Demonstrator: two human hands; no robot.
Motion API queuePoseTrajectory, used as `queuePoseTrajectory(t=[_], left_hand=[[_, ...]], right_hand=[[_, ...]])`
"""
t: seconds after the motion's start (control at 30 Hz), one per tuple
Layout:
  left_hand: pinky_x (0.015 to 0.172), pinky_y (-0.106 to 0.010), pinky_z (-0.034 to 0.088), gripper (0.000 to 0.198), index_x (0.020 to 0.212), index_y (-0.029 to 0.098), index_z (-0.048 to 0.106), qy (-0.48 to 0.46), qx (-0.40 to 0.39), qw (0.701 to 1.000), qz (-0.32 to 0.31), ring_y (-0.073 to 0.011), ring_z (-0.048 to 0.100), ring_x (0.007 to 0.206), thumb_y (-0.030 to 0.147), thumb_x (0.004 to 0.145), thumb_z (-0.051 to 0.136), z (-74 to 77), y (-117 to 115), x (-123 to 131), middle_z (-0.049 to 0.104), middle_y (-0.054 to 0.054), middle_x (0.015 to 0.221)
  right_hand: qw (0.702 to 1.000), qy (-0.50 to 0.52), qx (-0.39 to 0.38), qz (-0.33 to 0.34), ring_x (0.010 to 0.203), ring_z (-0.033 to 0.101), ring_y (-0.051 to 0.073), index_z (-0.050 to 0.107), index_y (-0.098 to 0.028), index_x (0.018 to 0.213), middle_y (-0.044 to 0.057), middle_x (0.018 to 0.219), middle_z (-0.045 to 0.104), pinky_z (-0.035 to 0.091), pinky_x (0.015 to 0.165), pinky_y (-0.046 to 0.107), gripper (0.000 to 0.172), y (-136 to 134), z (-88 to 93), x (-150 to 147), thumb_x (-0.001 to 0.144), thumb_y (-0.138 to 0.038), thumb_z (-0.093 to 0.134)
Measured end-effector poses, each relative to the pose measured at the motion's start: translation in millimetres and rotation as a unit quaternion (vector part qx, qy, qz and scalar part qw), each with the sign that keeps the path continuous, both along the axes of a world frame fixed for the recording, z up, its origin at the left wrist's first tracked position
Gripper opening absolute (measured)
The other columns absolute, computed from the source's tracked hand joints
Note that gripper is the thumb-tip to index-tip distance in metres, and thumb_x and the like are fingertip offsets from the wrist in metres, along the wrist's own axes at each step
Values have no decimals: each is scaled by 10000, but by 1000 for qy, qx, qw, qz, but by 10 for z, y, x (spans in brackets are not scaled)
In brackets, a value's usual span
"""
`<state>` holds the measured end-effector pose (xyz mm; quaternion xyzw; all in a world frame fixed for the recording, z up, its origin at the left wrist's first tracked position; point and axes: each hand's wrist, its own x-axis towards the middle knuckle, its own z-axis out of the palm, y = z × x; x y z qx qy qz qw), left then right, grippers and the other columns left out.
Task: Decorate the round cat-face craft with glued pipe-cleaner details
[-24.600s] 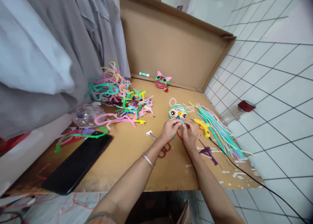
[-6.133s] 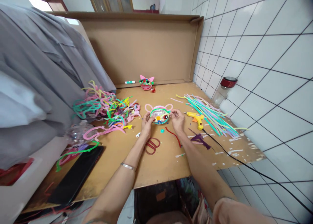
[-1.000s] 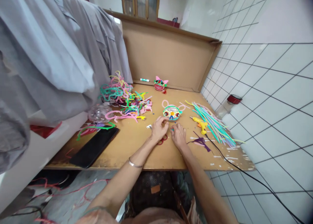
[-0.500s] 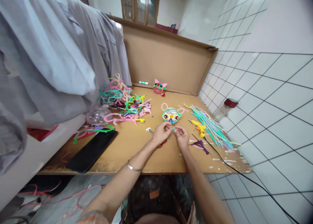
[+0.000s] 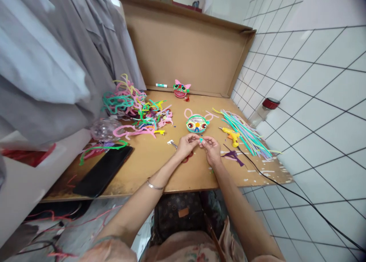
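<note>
Between my fingertips is a small teal piece of pipe cleaner (image 5: 201,140). My left hand (image 5: 187,145) pinches it from one side and my right hand (image 5: 211,148) from the other. Just beyond them lies a round animal face (image 5: 197,123) with a green rim, big red-ringed eyes, an orange nose and pink loop ears. Scissors with red handles (image 5: 187,158) rest partly hidden under my left hand. To the right of my right hand are purple pipe-cleaner scraps (image 5: 235,157) and a yellow glue gun (image 5: 232,136).
A bundle of straight pipe cleaners (image 5: 248,136) lies at the right, near a red-lidded jar (image 5: 264,111). Tangled pipe cleaners (image 5: 128,103) and a black phone (image 5: 103,171) occupy the left. A second face (image 5: 180,89) and a glue stick (image 5: 161,85) sit at the back board. The glue gun's cord (image 5: 286,198) crosses the right edge.
The camera view has tilted down, so the table's things appear higher. My hands still pinch the teal piece, which now shows a little more between the fingertips.
</note>
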<state>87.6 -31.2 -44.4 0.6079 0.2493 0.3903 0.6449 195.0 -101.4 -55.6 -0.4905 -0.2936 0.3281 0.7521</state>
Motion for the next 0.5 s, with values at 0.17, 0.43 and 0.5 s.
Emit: queuePoseTrajectory(t=[0.17,0.43,0.5], left_hand=[[480,-199,409,296,829,149,647,22,-6,1000,16,-92,533,518,395,675,706,-35,1,-11,648,3,656],[556,-210,435,190,801,159,635,60,93,994,-2,-107,538,577,345,773,602,-12,-31,-47,615,10,632],[596,-222,451,167,779,161,630,69,130,989,-6,-117,550,613,318,792,576,-14,-28,-56,618,5,646]], right_hand=[[1000,-6,-17,11,567,586,98,645,-191,752,-25,637,659,490,584,243,314,2,6,-3,559,-363,822],[999,-6,-30,15,555,580,94,636,-186,714,-31,613,646,465,571,233,279,8,-10,-13,558,-345,804],[999,-10,-34,17,551,581,96,630,-188,713,-34,604,638,464,567,235,273,11,-22,-12,564,-343,798]])
